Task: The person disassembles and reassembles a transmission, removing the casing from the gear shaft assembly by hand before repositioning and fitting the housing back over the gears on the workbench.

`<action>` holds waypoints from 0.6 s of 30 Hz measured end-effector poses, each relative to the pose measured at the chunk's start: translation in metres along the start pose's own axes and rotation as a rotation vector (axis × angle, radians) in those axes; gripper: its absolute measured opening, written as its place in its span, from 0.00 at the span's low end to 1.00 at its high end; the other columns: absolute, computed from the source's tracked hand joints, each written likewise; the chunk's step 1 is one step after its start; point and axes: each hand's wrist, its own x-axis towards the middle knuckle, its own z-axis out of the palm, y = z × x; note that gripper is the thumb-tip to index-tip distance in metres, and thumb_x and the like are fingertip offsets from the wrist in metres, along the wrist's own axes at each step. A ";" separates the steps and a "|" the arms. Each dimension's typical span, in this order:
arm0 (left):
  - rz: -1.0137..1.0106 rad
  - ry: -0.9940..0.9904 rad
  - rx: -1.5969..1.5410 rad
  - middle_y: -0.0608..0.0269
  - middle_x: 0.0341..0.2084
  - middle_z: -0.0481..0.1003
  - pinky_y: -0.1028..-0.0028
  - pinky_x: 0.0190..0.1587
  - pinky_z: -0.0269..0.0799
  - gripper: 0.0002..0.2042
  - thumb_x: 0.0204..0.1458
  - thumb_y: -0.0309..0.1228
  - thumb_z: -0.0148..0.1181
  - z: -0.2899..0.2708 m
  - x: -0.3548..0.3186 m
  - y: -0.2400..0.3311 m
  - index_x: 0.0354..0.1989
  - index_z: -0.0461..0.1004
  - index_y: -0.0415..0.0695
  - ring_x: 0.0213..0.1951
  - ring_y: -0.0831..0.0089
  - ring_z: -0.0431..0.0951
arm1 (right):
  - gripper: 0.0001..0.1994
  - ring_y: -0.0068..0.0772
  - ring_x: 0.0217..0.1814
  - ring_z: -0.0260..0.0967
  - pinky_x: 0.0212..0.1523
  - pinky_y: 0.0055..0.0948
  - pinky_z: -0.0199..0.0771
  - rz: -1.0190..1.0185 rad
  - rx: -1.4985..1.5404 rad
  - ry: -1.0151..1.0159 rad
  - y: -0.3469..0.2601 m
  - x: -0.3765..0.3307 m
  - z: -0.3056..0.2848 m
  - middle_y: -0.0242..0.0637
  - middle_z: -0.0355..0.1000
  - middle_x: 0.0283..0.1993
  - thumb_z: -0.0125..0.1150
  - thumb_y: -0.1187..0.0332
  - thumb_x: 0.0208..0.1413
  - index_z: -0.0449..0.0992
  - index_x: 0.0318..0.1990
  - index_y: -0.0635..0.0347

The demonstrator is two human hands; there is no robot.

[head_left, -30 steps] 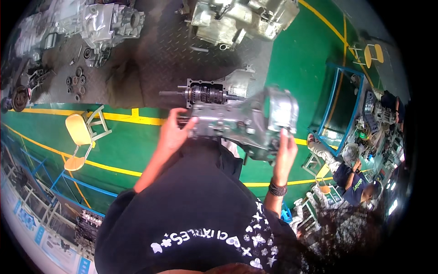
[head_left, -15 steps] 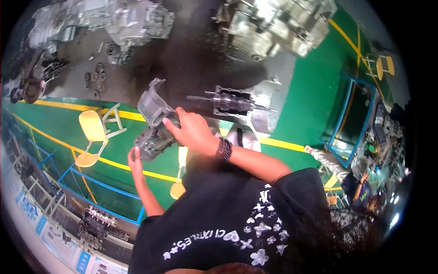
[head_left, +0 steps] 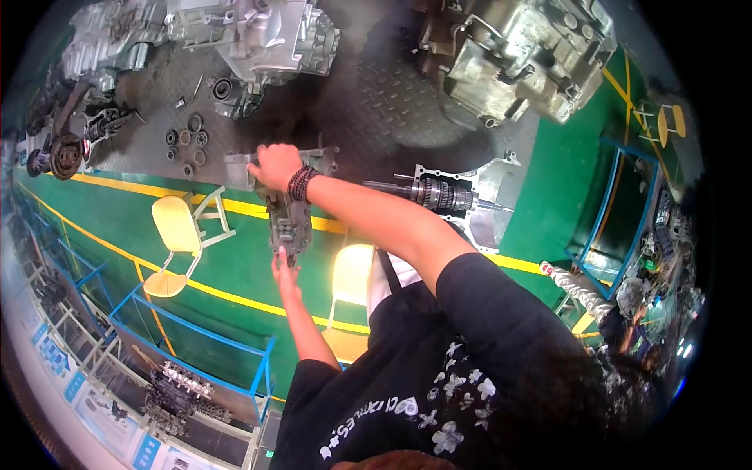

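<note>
A grey metal gearbox housing half [head_left: 290,223] is between my hands at the near edge of the workbench, its upper end over the bench and its lower end past the edge above the floor. My right hand [head_left: 278,166], with a dark beaded bracelet at the wrist, grips the upper end from above. At the lower end, my left hand [head_left: 286,270] holds the housing from below; some of its fingers are hidden. To the right, another housing half [head_left: 495,188] lies on the bench with a gear shaft [head_left: 442,194] in it.
Ring-shaped bearings [head_left: 186,141] lie on the dark workbench [head_left: 392,102]. A large gearbox [head_left: 533,63] stands far right, a metal casing [head_left: 266,47] far left. Yellow chairs [head_left: 174,223] and blue railings [head_left: 188,337] stand on the green floor. Another person [head_left: 619,325] is at the right.
The housing half has swung from a slant to nearly upright, its upper end now at the bench edge. My right hand has moved left and farther away; my left hand has shifted right.
</note>
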 end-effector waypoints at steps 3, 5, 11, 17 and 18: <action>-0.023 -0.003 0.012 0.60 0.54 0.71 0.64 0.51 0.67 0.41 0.48 0.56 0.68 0.021 0.014 0.001 0.66 0.60 0.46 0.51 0.67 0.73 | 0.24 0.45 0.42 0.77 0.43 0.44 0.75 0.044 -0.051 -0.018 0.019 0.021 0.005 0.45 0.79 0.37 0.56 0.45 0.55 0.79 0.37 0.61; -0.010 -0.014 0.003 0.62 0.52 0.73 0.67 0.48 0.67 0.40 0.48 0.56 0.68 0.031 0.010 0.002 0.65 0.62 0.46 0.48 0.70 0.74 | 0.25 0.46 0.44 0.77 0.45 0.44 0.75 0.081 -0.070 -0.105 0.031 0.034 0.000 0.45 0.79 0.39 0.55 0.43 0.55 0.80 0.39 0.60; 0.007 0.042 0.039 0.69 0.38 0.76 0.74 0.36 0.67 0.37 0.48 0.54 0.70 0.066 0.004 -0.003 0.62 0.67 0.46 0.36 0.78 0.74 | 0.29 0.46 0.50 0.76 0.50 0.45 0.74 0.071 -0.069 -0.193 0.070 0.051 -0.004 0.48 0.78 0.45 0.52 0.40 0.56 0.80 0.45 0.59; 0.046 0.047 0.035 0.72 0.33 0.75 0.74 0.34 0.67 0.35 0.47 0.56 0.69 0.071 0.004 -0.006 0.59 0.69 0.46 0.33 0.79 0.73 | 0.31 0.48 0.56 0.72 0.56 0.46 0.69 0.069 -0.008 -0.254 0.088 0.053 -0.012 0.49 0.76 0.50 0.49 0.40 0.58 0.76 0.53 0.59; 0.039 0.052 0.052 0.70 0.32 0.75 0.75 0.33 0.67 0.35 0.47 0.56 0.70 0.075 0.006 -0.004 0.57 0.70 0.46 0.32 0.80 0.72 | 0.31 0.48 0.58 0.70 0.59 0.46 0.66 0.073 -0.006 -0.258 0.095 0.051 -0.014 0.49 0.75 0.52 0.49 0.41 0.58 0.75 0.54 0.59</action>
